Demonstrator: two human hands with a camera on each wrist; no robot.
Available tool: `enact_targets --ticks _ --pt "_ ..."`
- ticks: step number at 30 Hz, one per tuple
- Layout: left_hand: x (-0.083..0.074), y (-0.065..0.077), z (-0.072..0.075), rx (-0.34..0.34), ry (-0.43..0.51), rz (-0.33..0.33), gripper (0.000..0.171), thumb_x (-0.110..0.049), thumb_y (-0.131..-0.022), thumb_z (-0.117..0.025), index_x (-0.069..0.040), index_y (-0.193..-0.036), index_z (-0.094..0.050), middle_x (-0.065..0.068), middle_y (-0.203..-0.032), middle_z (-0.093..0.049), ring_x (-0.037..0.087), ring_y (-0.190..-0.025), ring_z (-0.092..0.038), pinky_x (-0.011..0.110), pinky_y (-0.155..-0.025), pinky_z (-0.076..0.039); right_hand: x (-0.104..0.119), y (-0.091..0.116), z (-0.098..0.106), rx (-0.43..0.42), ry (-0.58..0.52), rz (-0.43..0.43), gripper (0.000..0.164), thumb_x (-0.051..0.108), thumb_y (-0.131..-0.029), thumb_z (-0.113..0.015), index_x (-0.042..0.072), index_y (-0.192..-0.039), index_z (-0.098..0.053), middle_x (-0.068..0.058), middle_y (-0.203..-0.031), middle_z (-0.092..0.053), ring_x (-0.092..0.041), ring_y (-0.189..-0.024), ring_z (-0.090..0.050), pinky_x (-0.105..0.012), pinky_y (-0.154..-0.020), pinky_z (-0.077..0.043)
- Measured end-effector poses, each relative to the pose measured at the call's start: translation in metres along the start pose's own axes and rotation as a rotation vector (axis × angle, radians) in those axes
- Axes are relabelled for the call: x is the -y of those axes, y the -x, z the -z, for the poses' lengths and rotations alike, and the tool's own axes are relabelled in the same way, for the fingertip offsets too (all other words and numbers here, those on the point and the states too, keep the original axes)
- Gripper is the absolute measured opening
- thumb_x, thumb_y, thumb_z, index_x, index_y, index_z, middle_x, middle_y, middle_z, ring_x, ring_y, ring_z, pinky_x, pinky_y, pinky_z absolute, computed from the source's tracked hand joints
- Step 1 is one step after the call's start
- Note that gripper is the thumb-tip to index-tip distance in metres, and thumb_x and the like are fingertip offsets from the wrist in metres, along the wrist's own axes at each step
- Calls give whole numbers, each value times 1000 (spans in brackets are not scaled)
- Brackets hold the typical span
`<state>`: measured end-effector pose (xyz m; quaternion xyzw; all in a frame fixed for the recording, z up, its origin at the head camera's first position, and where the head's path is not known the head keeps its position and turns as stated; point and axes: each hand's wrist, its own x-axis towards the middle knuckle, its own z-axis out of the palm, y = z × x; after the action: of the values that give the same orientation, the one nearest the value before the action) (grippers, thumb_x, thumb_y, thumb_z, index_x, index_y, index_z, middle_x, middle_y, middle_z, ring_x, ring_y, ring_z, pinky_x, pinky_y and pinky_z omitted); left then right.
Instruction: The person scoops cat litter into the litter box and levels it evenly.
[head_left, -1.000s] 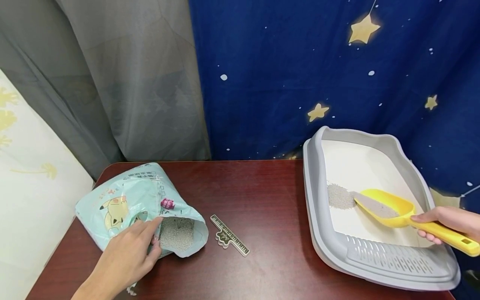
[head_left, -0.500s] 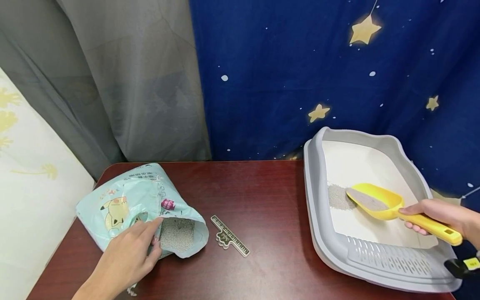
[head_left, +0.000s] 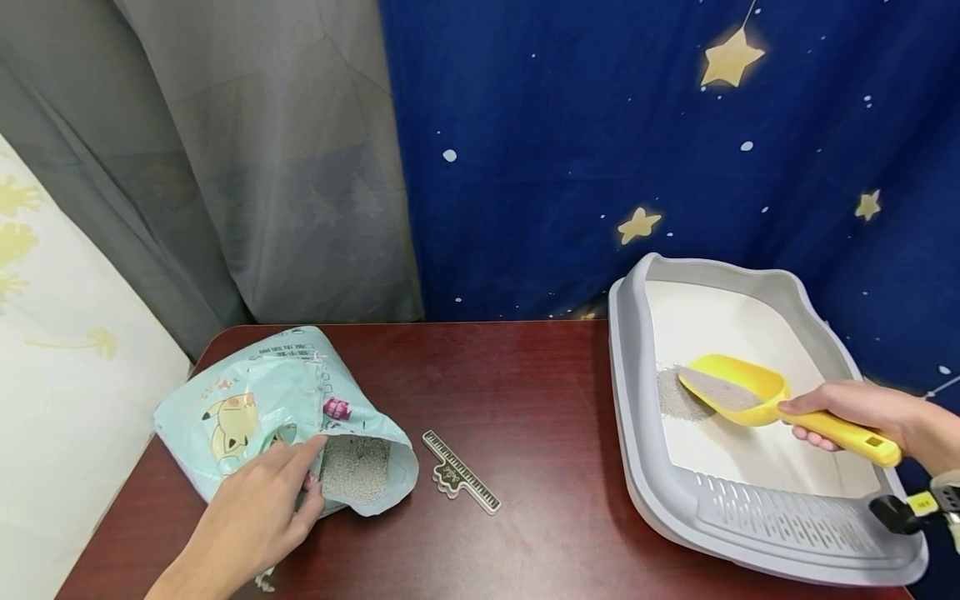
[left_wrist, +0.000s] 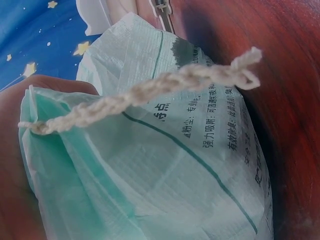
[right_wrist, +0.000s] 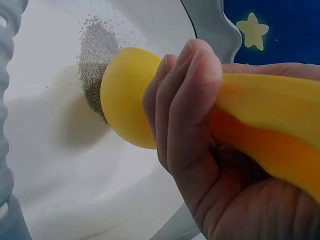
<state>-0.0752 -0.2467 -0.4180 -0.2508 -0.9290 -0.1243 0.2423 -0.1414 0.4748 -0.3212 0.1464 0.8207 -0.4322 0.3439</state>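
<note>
My right hand (head_left: 855,410) grips the handle of a yellow scoop (head_left: 772,392), fingers curled round it in the right wrist view. Grey litter (head_left: 718,390) fills the scoop's bowl, which hangs over the grey litter box (head_left: 633,417). Beneath its tip, a small heap of litter (right_wrist: 95,62) lies on the white floor of the box. On the left, my left hand (head_left: 251,508) pinches the edge of a light-blue litter bag (head_left: 292,383), which lies on its side with its mouth held wide. More litter shows inside. A braided string (left_wrist: 150,90) hangs from the bag's edge in the left wrist view.
A flat ruler-shaped clip (head_left: 459,473) with a dark pattern lies on the red-brown table (head_left: 540,400) between bag and box. Behind the table hang a grey curtain (head_left: 300,167) and a blue curtain (head_left: 525,167) with stars. A slotted ledge (head_left: 780,517) forms the box's near side.
My right hand has moved left and slightly up with the loaded scoop, so its tip now overlaps the litter heap. The left hand and bag stay as they were.
</note>
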Motion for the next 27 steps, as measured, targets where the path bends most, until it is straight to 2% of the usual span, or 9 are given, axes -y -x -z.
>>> enact_targets --ticks 12,27 --pt "0 0 0 4 -5 0 51 -9 -73 -79 1 -123 -77 -1 -95 -73 13 -76 -55 37 -62 -55 11 -2 -6 22 2 8 33 19 -115 -49 -11 -124 -59 -3 -85 -65 -10 -68 -63 -18 -68 -55" --pt "-1 0 1 19 -11 14 50 -9 -74 -79 1 -123 -77 2 -100 -75 15 -78 -58 39 -63 -57 16 3 -15 142 80 73 31 17 -115 -46 -6 -116 -67 -2 -83 -65 -9 -66 -63 -18 -68 -55"
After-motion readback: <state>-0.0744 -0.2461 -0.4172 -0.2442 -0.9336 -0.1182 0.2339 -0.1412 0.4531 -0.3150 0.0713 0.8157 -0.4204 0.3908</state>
